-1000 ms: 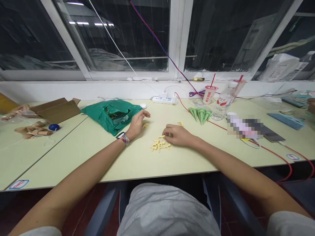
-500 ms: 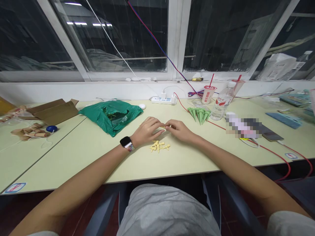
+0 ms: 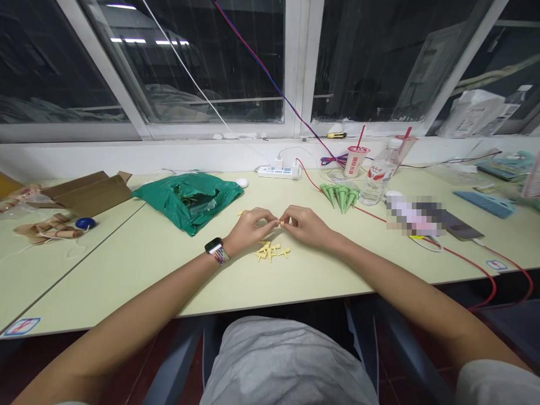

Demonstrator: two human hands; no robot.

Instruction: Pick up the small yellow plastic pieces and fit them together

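Fingers of the left hand (image 3: 248, 230) and right hand (image 3: 307, 226) are pinched onto one tiny yellow piece (image 3: 282, 224), thumb and index on each side, tips almost meeting. It's held in front of the body, over the middle of the table (image 3: 324, 273); can't really tell if the hands are resting on the surface. Not much of the piece pokes out between the fingertips, just a little pale nub, so no clue about its full shape.

The loose pile (image 3: 269, 253) right below the hands gives a better look at what seem to be the same kind of bits: pale butter yellow, kinda matte, stubby little sticks with a roundish knob and thin prongs branching off. They're heaped over each other at odd angles, with one lying at the right edge of the bunch. A stray yellow bit (image 3: 240, 213) peeks out behind the left hand, mostly covered.

Left wrist has a watch (image 3: 213, 245) with a multicolored band. Torn green bag (image 3: 192, 199) sits beyond that hand, and a bunch of green cones (image 3: 342, 196) lies past the right one, beside a water bottle (image 3: 377, 174).
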